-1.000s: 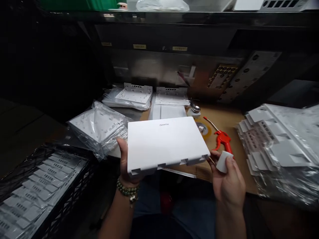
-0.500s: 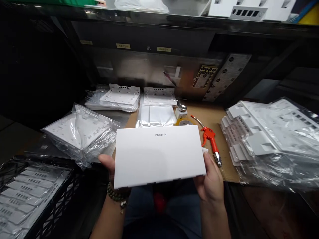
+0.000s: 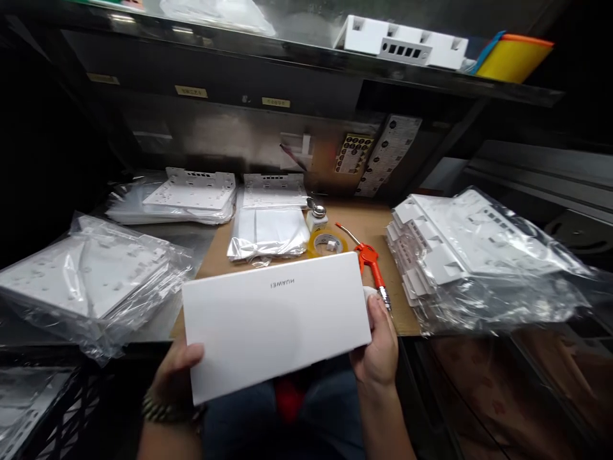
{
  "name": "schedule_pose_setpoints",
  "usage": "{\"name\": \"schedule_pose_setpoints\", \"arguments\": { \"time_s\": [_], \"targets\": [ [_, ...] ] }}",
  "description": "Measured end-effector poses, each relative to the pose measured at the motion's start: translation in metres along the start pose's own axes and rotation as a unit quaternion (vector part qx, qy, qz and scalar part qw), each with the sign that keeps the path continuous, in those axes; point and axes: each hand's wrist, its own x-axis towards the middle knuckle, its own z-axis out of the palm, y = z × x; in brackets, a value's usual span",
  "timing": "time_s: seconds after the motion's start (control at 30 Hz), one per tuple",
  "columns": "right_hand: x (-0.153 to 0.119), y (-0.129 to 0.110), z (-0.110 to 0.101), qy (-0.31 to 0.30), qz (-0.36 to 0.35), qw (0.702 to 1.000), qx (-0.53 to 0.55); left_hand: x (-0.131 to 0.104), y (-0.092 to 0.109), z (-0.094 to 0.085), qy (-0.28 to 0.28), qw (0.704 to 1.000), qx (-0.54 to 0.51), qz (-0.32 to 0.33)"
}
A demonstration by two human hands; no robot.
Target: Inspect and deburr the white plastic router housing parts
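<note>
Between my hands is a white rectangular plastic cover [image 3: 282,326] marked HUAWEI, the lettering upside down to me. It tilts, its left end lower than its right. My left hand [image 3: 176,370] grips the left end, thumb on the top face and the other fingers hidden beneath. The right end is held by my right hand [image 3: 378,345], which also has a small white scrap [image 3: 370,292] at its thumb, perhaps a cloth. Just beyond the cover lie a red air blow gun [image 3: 370,257] and a roll of yellow tape [image 3: 313,243].
Bagged white plates [image 3: 90,275] lie at left, and a bagged stack of white housings [image 3: 445,249] at right. Flat plastic bags [image 3: 268,233] and a small bottle with a metal top [image 3: 317,219] are at the back. A metal shelf [image 3: 297,61] overhangs the bench. A black crate [image 3: 71,409] stands lower left.
My view has swung to the right. The cover has tilted, its left end dropping towards me, and my left thumb now lies on its top face. Both hands keep hold.
</note>
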Motion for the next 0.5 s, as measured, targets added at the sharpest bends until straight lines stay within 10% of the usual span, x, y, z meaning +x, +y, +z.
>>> {"name": "schedule_pose_setpoints", "arguments": {
  "time_s": [0.2,0.3,0.5],
  "targets": [
    [0.021,0.003,-0.016,-0.023,-0.182,0.981,-0.059,-0.008,0.011,0.007,0.12,0.964,0.232,0.045],
    [0.029,-0.008,-0.017,0.017,-0.262,0.961,-0.085,-0.006,0.017,0.019,0.053,0.931,0.334,0.136],
    [0.028,-0.033,-0.012,-0.082,-0.079,0.991,-0.063,0.006,0.026,0.027,-0.124,0.886,0.389,0.218]
  ]
}}
